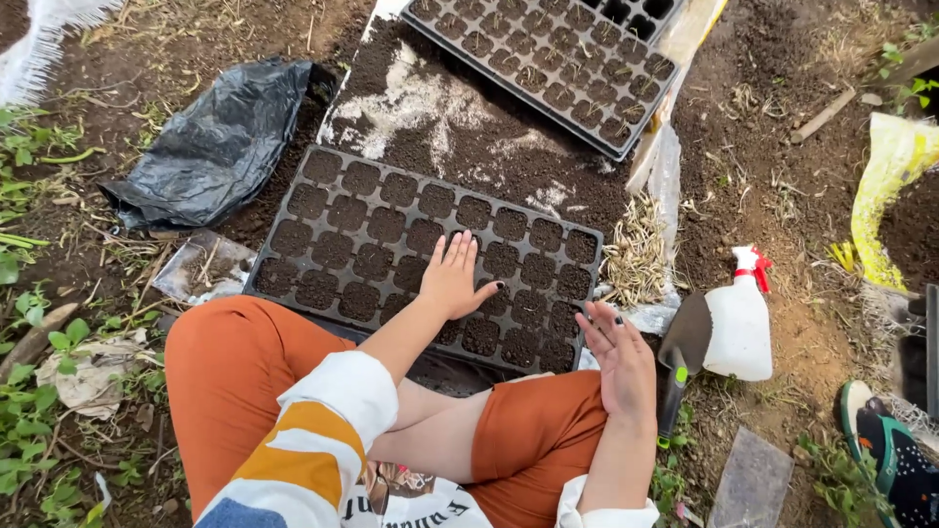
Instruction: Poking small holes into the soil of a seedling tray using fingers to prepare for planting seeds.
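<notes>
Step in hand looks like firming soil into the near seed tray (352,235), centre of frame, on the ground ahead of the crossed legs. Left hand (452,279) lies flat on the filled cells, fingers together, thumb out, gripping nothing. Right hand (618,357) hovers off the tray's lower-right corner, fingers apart, empty, just beside the trowel (682,357) and white spray bottle (738,323). Second tray (548,59) sits upper centre. Judgement: next move needs even pressure on the right-hand cells without spilling soil.
</notes>
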